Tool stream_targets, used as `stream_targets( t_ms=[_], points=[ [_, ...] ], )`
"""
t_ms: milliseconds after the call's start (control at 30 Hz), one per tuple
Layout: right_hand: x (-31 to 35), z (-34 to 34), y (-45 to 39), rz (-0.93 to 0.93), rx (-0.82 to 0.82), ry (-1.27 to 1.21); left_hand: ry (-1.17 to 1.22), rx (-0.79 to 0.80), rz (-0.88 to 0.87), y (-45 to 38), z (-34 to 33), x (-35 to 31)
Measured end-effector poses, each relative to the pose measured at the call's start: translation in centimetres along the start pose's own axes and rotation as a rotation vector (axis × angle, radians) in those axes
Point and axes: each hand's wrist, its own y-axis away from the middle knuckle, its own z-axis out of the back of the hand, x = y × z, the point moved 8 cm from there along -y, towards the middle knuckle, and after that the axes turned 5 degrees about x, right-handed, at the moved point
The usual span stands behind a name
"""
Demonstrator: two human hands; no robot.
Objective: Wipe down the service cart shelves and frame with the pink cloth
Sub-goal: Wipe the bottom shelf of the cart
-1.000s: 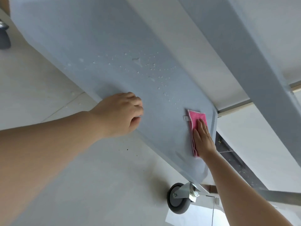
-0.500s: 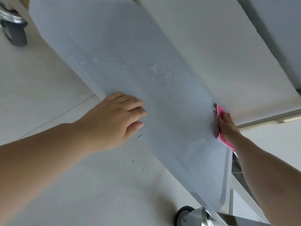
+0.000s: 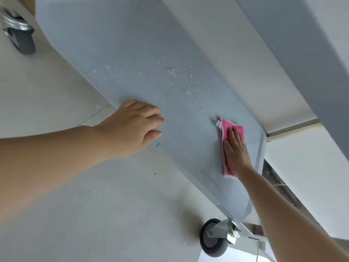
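Pink cloth (image 3: 232, 129): flat on grey cart shelf (image 3: 132, 59), right end.
Right hand (image 3: 236, 152): fingers straight, pressing the cloth.
Left hand (image 3: 132, 127): fingers curled over the shelf's near edge.
Water droplets (image 3: 188, 78): mid-shelf.
Caster wheel (image 3: 213, 238): near right, on floor.

The right hand (image 3: 236, 150) lies flat, fingers straight, on the pink cloth (image 3: 229, 129), pressing it against the grey shelf (image 3: 132, 53) near the shelf's right end. A white tag (image 3: 218, 124) projects from the cloth's upper left corner. The left hand (image 3: 132, 123) rests on the shelf's near edge, fingers curled over it, well apart from the cloth. Water droplets (image 3: 188, 78) are scattered on the shelf between its middle and the cloth. One caster wheel (image 3: 214, 238) stands on the floor (image 3: 94, 205) below the shelf's right corner; a second caster (image 3: 22, 38) is at upper left.
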Motion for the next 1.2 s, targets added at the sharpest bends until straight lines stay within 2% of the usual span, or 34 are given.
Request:
stream_targets(
  t_ms=[100,200,400,500,567,667,733,900,1067,1200],
  points=[
    [6.0,-0.6,4.9,0.116,0.011,-0.032,-0.021,0.061,-0.028,0.0,0.1,0.0],
    [9.8,-1.8,8.3,0.18,0.089,-0.046,-0.047,0.103,-0.06,0.1,0.0,-0.1],
    [12.0,-1.1,9.8,0.183,0.191,0.026,0.017,0.165,-0.113,0.2,0.3,-0.2],
    [12.5,-0.4,10.1,0.25,0.125,0.071,-0.026,0.186,-0.177,0.0,0.9,0.1],
    [12.8,-0.4,10.1,0.289,0.09,0.059,-0.055,0.143,-0.211,-0.6,2.1,0.8],
    [12.8,-0.5,9.8,0.312,0.081,0.039,-0.084,0.003,-0.096,-1.9,4.0,3.9],
    [12.8,-0.5,9.6,0.317,0.102,0.039,-0.109,0.004,-0.06,-2.3,4.0,5.0],
    [11.8,0.1,7.9,0.373,0.068,0.014,-0.117,-0.044,-0.11,-1.8,3.3,5.0],
    [7.5,1.2,1.6,0.247,0.027,0.003,-0.083,-0.085,-0.091,-2.1,2.9,5.4],
    [2.9,2.3,-4.7,0.029,0.006,-0.015,-0.051,-0.075,-0.075,-2.1,2.8,5.5]
  ],
)
